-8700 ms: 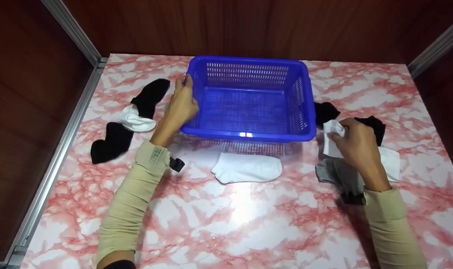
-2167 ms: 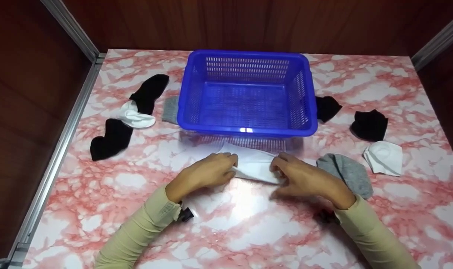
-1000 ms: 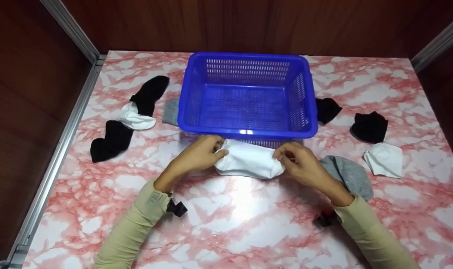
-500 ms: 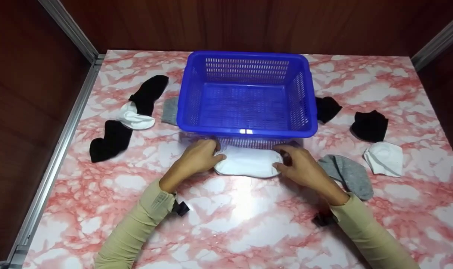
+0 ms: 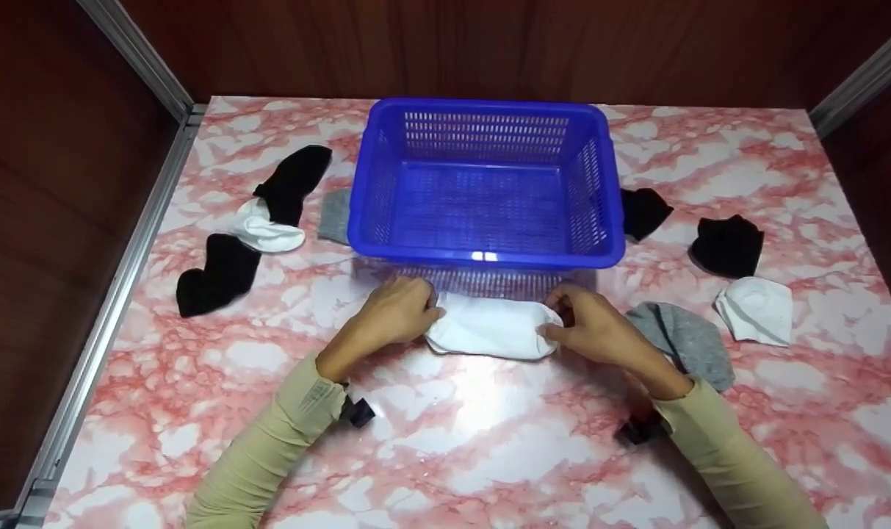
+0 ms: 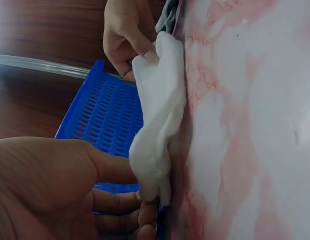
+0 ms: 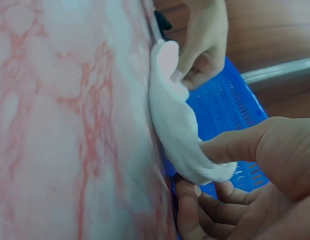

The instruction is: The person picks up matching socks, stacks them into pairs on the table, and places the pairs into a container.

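Head view's got left hand and right hand fingers pinching the ends of the white sock, now slightly farther out nearside of the blue basket, so probably more working room.

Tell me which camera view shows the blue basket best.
The head view. There the blue basket shows its whole rim and its inside floor, uncovered. Both wrist views catch only part of its slotted plastic, partly hidden behind the white sock.
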Demonstrator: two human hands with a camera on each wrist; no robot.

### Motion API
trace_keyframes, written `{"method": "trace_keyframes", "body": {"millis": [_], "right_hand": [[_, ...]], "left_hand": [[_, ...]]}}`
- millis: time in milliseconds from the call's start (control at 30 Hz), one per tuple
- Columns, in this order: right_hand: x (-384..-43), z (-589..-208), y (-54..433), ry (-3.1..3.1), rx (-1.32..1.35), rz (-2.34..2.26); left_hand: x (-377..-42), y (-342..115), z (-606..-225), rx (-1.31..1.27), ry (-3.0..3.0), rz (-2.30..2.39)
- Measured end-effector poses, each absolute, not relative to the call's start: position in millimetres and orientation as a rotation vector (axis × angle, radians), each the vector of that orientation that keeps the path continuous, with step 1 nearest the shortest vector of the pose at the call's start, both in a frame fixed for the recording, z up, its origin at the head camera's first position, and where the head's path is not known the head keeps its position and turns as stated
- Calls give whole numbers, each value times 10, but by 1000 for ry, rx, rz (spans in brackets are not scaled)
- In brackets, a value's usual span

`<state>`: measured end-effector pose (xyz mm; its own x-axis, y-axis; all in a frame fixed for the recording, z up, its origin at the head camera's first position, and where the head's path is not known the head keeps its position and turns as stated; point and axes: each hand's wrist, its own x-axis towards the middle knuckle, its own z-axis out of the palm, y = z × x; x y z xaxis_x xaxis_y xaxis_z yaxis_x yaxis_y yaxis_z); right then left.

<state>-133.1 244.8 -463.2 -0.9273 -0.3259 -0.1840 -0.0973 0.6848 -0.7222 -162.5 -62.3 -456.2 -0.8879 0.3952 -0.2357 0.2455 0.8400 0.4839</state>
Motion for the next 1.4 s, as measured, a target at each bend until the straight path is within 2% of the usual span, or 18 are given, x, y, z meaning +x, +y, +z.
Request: {"method": "trace_keyframes", "body": {"millis": [533, 967, 1400], "right_hand": [[-1342, -4522, 2528, 2654, -420, -843], [-1364, -4540, 2533, 2558, -405, -928], [-1464, -4598, 2598, 2535, -327, -1132]], "left_hand": [[-1553, -531, -4615, 330, 2721, 698], [-1600, -631, -4515, 551, 2490, 872], [-1688, -640, -4611, 526, 2347, 1045]]}}
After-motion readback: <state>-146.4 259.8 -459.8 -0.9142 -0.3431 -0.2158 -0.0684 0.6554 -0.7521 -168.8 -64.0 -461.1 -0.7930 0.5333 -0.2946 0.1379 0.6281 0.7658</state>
